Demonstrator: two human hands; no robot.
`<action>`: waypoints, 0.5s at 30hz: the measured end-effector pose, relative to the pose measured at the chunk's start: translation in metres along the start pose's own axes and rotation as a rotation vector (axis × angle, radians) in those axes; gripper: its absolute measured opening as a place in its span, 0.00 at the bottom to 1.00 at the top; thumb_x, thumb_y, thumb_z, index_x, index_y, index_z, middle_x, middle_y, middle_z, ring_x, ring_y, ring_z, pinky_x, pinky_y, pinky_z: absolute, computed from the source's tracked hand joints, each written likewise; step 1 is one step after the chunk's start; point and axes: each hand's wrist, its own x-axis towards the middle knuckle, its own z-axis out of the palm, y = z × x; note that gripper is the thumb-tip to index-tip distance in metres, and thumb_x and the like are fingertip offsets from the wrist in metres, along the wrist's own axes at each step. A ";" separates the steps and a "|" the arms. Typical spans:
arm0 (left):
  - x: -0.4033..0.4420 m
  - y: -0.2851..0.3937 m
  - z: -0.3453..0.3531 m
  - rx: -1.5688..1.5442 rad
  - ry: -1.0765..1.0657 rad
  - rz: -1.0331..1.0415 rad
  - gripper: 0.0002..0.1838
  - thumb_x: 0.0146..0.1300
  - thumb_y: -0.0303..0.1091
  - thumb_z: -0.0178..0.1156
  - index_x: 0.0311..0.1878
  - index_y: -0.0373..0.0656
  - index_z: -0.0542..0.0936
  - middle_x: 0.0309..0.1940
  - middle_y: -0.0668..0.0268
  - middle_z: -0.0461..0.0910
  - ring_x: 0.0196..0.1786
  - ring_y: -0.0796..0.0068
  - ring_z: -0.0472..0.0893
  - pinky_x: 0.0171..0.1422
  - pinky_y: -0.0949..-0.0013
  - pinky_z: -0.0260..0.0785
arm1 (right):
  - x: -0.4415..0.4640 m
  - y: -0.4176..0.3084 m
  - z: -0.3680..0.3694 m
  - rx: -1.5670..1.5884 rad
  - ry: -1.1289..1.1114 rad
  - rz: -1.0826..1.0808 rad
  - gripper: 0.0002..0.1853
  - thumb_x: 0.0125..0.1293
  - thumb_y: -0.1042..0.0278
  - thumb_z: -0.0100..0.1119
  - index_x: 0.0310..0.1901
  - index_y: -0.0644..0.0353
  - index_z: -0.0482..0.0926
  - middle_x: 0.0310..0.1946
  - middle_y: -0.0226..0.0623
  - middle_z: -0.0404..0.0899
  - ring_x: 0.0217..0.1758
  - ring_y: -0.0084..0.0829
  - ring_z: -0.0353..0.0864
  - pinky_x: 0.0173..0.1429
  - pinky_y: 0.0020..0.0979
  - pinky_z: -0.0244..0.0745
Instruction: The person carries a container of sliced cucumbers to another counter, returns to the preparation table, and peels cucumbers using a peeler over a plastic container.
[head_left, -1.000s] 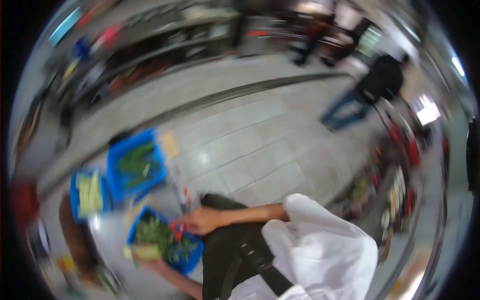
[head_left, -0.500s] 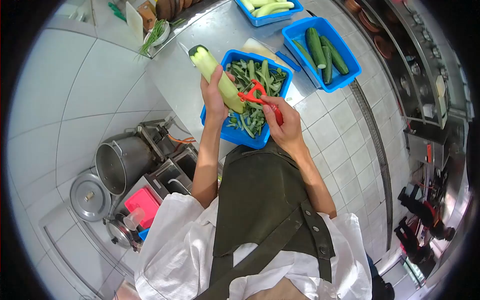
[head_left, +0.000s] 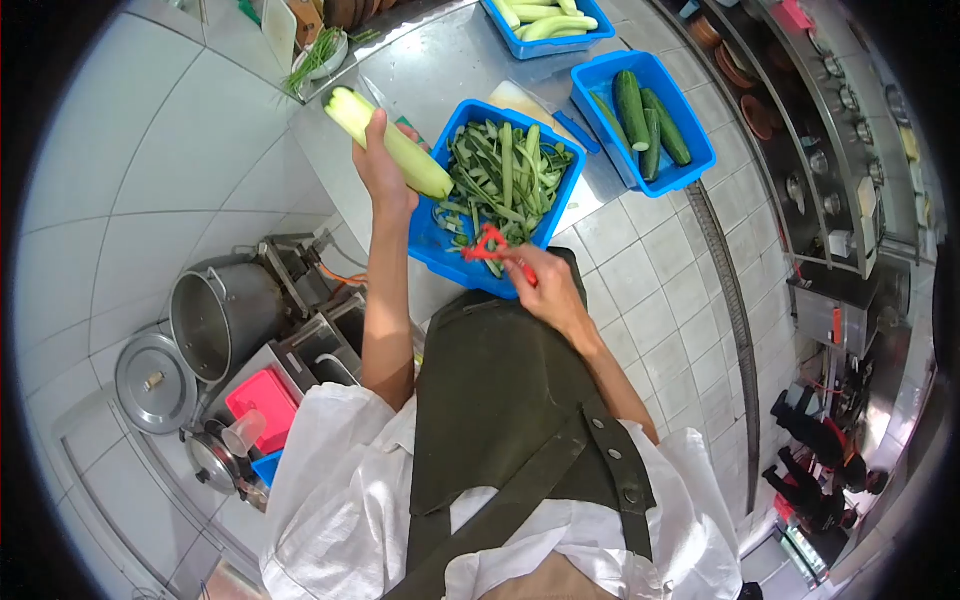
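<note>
A pale green, peeled cucumber (head_left: 408,160) lies in my left hand (head_left: 382,172), whose fingers wrap round its middle. Its lower end reaches over the left rim of a blue tub (head_left: 430,242) full of dark green peelings (head_left: 500,175). My right hand (head_left: 548,288) grips a red peeler (head_left: 487,245) by its handle. The peeler's head is over the near part of the tub, apart from the cucumber. My right fingertips are closed around the handle.
Another blue tub (head_left: 690,178) at right holds several unpeeled cucumbers (head_left: 630,108). Peeled ones (head_left: 555,27) fill a tub (head_left: 520,45) at the back. A blue-handled knife (head_left: 577,131) lies beside a cutting board (head_left: 515,98). Left stand a pot (head_left: 225,315) and a bowl of greens (head_left: 325,58).
My left hand has carried the cucumber left, away from the peeler. My right hand has dropped lower and nearer to my apron with the peeler. The view has shifted slightly.
</note>
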 end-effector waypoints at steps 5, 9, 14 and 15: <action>-0.013 -0.025 -0.013 0.084 -0.106 -0.052 0.16 0.70 0.45 0.59 0.47 0.42 0.73 0.29 0.66 0.74 0.31 0.70 0.78 0.34 0.62 0.76 | 0.031 -0.033 -0.017 0.077 0.088 0.121 0.10 0.68 0.75 0.61 0.49 0.64 0.82 0.31 0.47 0.80 0.30 0.41 0.80 0.36 0.35 0.73; -0.017 -0.029 -0.010 -0.004 -0.052 -0.032 0.16 0.68 0.45 0.62 0.44 0.42 0.73 0.30 0.66 0.73 0.29 0.70 0.78 0.32 0.63 0.76 | 0.035 -0.014 -0.001 0.024 0.079 -0.068 0.11 0.68 0.74 0.61 0.50 0.63 0.81 0.32 0.45 0.79 0.33 0.44 0.81 0.38 0.37 0.74; 0.003 -0.017 -0.016 -0.084 0.046 0.084 0.23 0.67 0.47 0.62 0.53 0.43 0.65 0.34 0.62 0.72 0.35 0.69 0.78 0.37 0.58 0.78 | 0.010 0.006 -0.007 -0.139 -0.062 -0.022 0.10 0.71 0.71 0.58 0.51 0.61 0.82 0.33 0.44 0.82 0.34 0.40 0.84 0.37 0.36 0.74; 0.001 -0.019 -0.020 -0.086 -0.009 0.073 0.25 0.69 0.47 0.61 0.56 0.44 0.60 0.36 0.61 0.73 0.34 0.68 0.78 0.37 0.60 0.77 | 0.016 -0.004 -0.009 -0.068 -0.008 0.006 0.10 0.70 0.71 0.59 0.50 0.61 0.81 0.34 0.45 0.82 0.34 0.42 0.83 0.38 0.37 0.75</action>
